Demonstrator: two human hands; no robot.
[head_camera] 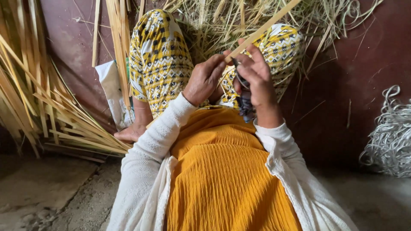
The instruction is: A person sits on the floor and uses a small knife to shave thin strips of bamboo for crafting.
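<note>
1. I see a dark maroon wall [359,81] behind the work spot, its surface scuffed and streaked.
2. The floor [51,188] is rough grey concrete, gritty and uneven at lower left.
3. A stack of pale split cane strips [38,107] leans against the wall at left.
4. Loose dry straw [214,17] lies heaped along the top.
5. A tangle of grey-white cord [389,137] sits on the floor at right.
6. Light is soft and even, without hard shadows.
</note>
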